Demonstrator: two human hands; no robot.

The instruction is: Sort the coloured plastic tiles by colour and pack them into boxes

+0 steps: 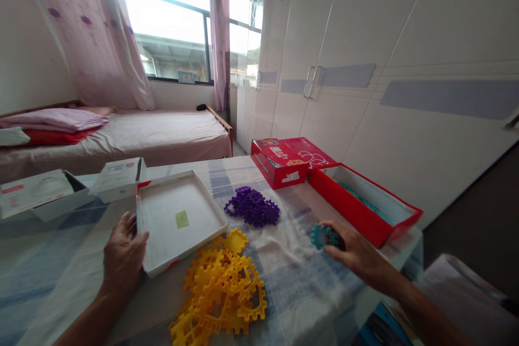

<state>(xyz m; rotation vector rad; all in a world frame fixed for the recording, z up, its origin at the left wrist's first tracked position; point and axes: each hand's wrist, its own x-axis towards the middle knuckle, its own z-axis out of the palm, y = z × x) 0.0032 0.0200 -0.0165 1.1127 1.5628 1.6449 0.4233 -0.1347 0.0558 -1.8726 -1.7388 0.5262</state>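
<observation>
My left hand (124,251) grips the near left edge of a shallow white box lid (164,221), thumb over its rim. A small light-green square piece (182,219) lies inside the lid. Between thumb and fingers, my right hand (348,248) holds teal toothed building pieces (323,236) above the tablecloth; how many is unclear. A pile of yellow toothed pieces (223,286) spreads in front of the lid. Beyond it lies a smaller heap of purple pieces (253,206). Right of these, an open red box (357,211) with a white inside contains more teal pieces (360,197).
A closed red box (284,159) stands at the table's far side, touching or close to the open one. White cartons (119,175) sit at the back left. Beyond the table are a bed (170,132) and a white wardrobe (300,38). The table's right edge is near my right forearm.
</observation>
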